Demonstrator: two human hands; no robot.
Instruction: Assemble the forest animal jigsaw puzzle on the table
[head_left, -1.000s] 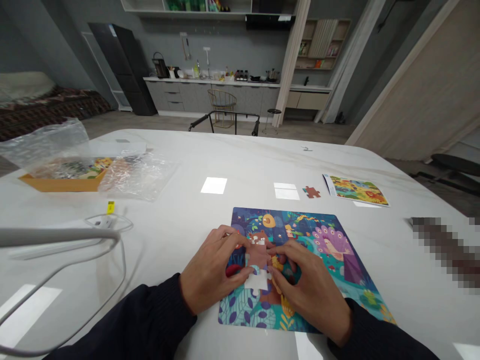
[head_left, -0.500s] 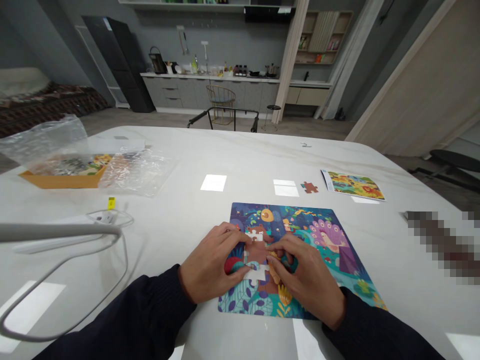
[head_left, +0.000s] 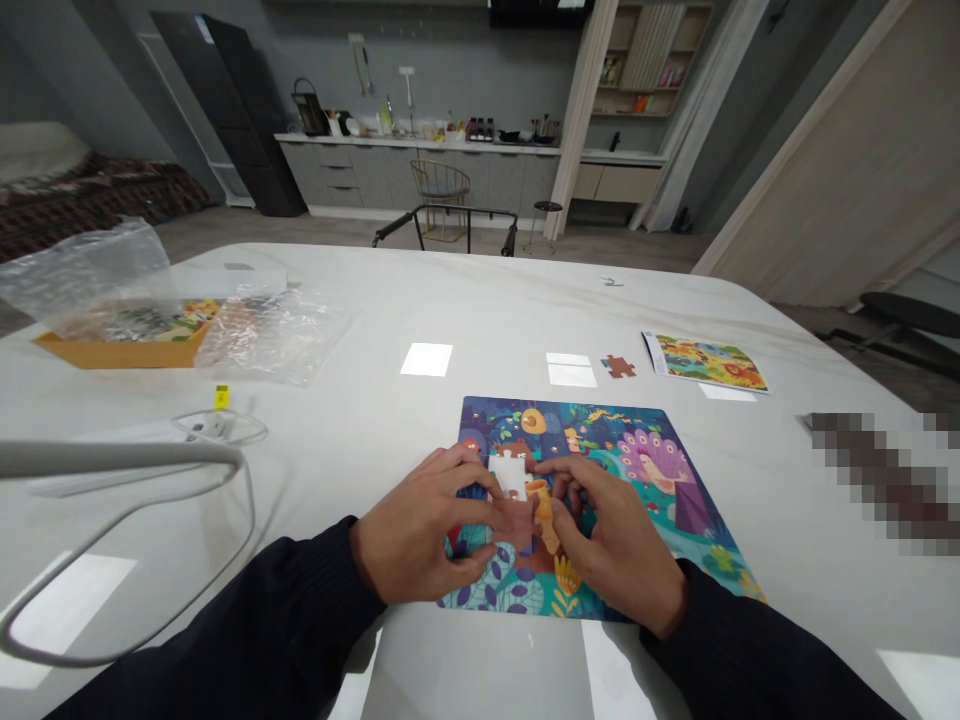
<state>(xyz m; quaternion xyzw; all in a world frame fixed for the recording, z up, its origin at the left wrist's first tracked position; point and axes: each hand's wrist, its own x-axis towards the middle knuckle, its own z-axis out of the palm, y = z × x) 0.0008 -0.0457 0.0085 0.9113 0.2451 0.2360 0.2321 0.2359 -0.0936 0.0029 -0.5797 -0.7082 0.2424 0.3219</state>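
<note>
A jigsaw puzzle [head_left: 600,440] with a forest and peacock picture lies on the white table [head_left: 420,420]. My left hand [head_left: 427,525] rests on its middle, fingers over a brownish jigsaw piece [head_left: 516,530]. My right hand [head_left: 607,535] pinches an orange jigsaw piece [head_left: 545,515] between thumb and fingers, close to my left fingertips. Just above my hands, a white gap [head_left: 508,475] shows in the picture. My hands hide the pieces beneath them.
A loose reddish-brown jigsaw piece [head_left: 619,366] and a printed picture sheet [head_left: 705,362] lie beyond the puzzle. At far left are a cardboard tray [head_left: 120,352], crumpled clear plastic [head_left: 274,335], a white cable [head_left: 217,428] and a grey bar [head_left: 112,460].
The white patch near my left thumb is gone, and a white gap now shows above my hands. The orange piece is more visible between my right fingers. The view has tilted slightly downward.
</note>
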